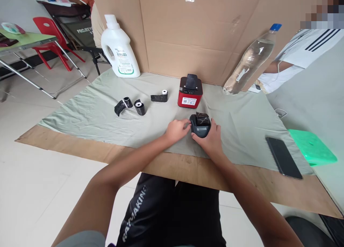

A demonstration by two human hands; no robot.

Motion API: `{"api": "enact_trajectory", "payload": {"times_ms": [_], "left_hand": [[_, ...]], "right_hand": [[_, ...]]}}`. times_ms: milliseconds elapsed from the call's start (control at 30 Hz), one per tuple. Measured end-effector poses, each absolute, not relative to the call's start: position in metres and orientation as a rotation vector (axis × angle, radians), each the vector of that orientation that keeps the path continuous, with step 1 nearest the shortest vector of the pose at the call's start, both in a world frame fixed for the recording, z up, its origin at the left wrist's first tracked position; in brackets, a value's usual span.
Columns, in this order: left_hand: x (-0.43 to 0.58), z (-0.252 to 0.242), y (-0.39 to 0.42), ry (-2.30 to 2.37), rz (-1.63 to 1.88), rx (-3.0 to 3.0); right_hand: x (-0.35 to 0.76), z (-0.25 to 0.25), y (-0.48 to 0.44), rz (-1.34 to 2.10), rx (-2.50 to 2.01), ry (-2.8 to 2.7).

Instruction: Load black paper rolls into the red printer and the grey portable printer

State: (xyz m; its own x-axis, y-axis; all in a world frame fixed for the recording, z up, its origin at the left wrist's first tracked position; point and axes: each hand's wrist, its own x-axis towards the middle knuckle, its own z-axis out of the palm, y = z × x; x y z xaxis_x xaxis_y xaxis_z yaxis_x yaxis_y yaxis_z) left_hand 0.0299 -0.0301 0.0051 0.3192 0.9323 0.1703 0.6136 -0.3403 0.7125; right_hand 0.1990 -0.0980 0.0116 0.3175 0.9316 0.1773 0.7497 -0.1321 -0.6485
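A small black portable printer [201, 131] stands on the cloth near the table's front edge, with a dark strip of paper [203, 118] showing at its top. My right hand [213, 139] wraps round its right side, thumb at the front and fingers behind. Against the printer's left side are the curled, closed fingers of my left hand [177, 129]; their exact grip is partly hidden. Just behind sits a red and black desktop printer [189, 93] with dark paper sticking up. To the left lie partly unrolled black paper rolls [139, 108], some with white cores.
A white detergent jug [120, 50] and a clear bottle with a blue cap [251, 58] stand by the cardboard screen [188, 35]. A phone [283, 157] lies at the right, near a green stool [311, 146]. A person's sleeve [306, 46] shows behind the screen.
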Motion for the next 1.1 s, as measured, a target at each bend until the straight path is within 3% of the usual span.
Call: {"api": "enact_trajectory", "payload": {"times_ms": [200, 400, 533, 1100], "left_hand": [[0.034, 0.011, -0.012, 1.187, 0.803, 1.579], [0.029, 0.037, 0.015, 1.108, 0.326, 1.395], [0.028, 0.044, 0.024, 1.075, 0.184, 1.388], [0.034, 0.048, 0.017, 1.143, 0.243, 1.393]], "right_hand": [[0.201, 0.013, -0.099, 0.390, -1.916, -1.486], [0.202, 0.015, -0.100, 0.437, -1.910, -1.489], [0.202, 0.015, -0.101, 0.431, -1.897, -1.485], [0.202, 0.013, -0.099, 0.424, -1.899, -1.497]]}}
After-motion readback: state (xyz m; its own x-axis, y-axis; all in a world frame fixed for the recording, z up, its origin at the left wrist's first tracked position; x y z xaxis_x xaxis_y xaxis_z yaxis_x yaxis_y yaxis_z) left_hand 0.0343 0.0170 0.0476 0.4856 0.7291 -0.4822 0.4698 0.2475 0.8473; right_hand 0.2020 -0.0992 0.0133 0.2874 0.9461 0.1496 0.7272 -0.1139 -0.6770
